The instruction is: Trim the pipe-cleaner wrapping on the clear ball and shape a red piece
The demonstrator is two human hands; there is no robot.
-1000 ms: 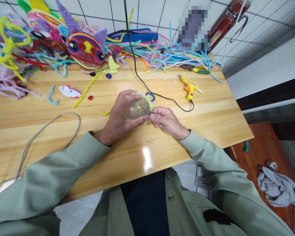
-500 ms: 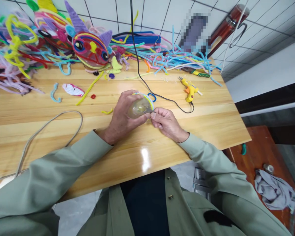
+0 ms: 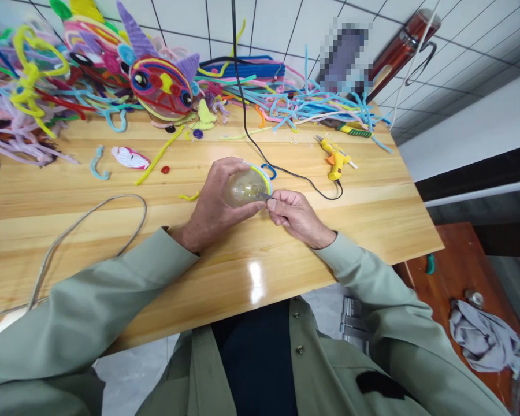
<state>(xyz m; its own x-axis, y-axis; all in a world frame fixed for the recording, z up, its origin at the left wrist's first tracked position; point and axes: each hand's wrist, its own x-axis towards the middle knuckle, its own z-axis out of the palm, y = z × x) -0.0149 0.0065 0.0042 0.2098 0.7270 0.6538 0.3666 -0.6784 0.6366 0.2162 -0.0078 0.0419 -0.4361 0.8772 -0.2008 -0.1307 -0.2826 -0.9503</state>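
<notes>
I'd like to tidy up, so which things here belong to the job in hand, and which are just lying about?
Job in hand:
clear dome, in the left hand
thin dark piece, in the right hand
perhaps the glue gun, untouched nearby

Seemingly just lying about:
red flask
grey cloth
red disc

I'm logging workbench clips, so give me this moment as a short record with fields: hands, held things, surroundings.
Left hand: cupped around a clear dome
Right hand: pinching a small dark piece at the dome's edge
Dome rim: yellow and pale blue
Just beyond dome: blue ring
Right side: yellow glue gun, lying down
Back: pipe cleaners, horned toy
Surface: wooden table
</notes>
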